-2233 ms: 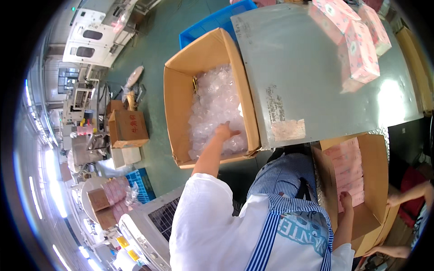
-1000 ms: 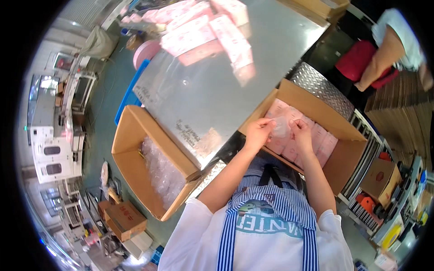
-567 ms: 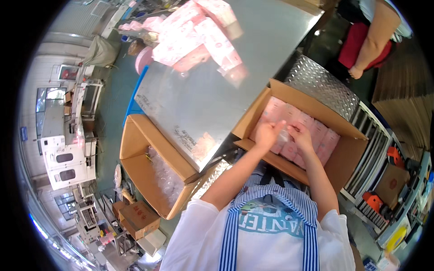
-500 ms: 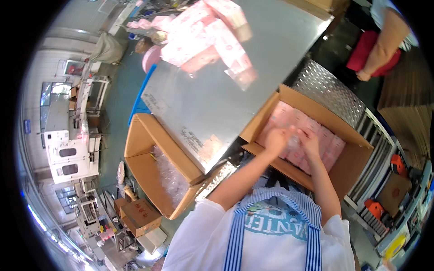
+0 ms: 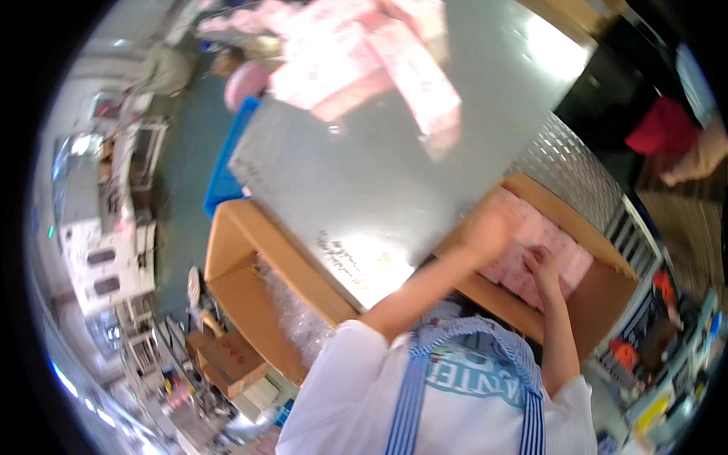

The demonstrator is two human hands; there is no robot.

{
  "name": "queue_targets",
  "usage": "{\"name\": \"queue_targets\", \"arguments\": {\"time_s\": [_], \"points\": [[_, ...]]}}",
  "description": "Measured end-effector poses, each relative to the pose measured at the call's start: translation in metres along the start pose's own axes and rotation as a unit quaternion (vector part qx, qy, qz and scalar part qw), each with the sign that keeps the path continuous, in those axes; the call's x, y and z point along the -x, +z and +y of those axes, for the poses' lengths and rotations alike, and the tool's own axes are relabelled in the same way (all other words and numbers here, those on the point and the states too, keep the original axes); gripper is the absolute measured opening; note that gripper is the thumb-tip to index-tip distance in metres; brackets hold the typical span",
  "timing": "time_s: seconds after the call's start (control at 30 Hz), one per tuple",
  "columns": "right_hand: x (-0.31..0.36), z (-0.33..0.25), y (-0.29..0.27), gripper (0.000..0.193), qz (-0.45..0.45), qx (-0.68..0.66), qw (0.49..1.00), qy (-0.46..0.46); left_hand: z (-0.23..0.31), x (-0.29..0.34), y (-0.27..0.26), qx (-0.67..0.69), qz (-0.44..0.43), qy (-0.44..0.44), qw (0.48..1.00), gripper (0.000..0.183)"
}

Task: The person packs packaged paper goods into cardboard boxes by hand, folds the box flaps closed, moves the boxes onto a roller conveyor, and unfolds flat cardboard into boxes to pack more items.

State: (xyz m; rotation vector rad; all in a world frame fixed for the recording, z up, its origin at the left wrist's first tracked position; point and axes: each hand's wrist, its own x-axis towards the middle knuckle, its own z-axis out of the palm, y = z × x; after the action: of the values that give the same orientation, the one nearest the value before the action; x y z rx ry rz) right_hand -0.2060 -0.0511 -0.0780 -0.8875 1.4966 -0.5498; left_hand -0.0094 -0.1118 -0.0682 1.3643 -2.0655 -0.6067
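Observation:
An open cardboard carton (image 5: 580,220) stands in front of me, with rows of pink printed packs (image 5: 575,258) inside. Over the left end of these packs is my left hand (image 5: 493,226), smeared by motion so that its fingers cannot be made out. My right hand (image 5: 543,265) hangs just above the packs near the carton's middle, fingers curled in. Whatever it may hold is too small or hidden to name. The two hands are apart.
A steel table (image 5: 303,182) bears a pile of pink packs (image 5: 341,68). Left of it stand a blue crate (image 5: 227,171) and an open carton (image 5: 246,307) holding clear plastic film (image 5: 292,311). Beyond my carton lies a tread-plate surface (image 5: 569,163); another person's hand (image 5: 694,163) shows at far right.
My hands were close together over the packs; now the left has moved away toward the carton's far left edge. The right stays over the packs. The whole view has shifted somewhat.

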Motion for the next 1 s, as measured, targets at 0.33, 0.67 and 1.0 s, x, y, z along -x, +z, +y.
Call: {"name": "queue_targets", "arguments": {"time_s": [0.33,0.67,1.0], "points": [[0.015,0.091,-0.023,0.015,-0.143,0.565,0.812,-0.001,-0.310,-0.004,-0.220,-0.430,0.129,-0.211,0.868,0.045],[-0.024,0.117,-0.023,0.016,-0.004,0.485,0.871,-0.079,-0.176,0.107,-0.159,-0.352,0.157,-0.197,0.902,0.016],[-0.019,0.111,-0.068,0.026,-0.417,0.605,0.674,0.083,-0.100,0.159,-0.213,-0.127,0.286,-0.422,0.851,0.008]]}}
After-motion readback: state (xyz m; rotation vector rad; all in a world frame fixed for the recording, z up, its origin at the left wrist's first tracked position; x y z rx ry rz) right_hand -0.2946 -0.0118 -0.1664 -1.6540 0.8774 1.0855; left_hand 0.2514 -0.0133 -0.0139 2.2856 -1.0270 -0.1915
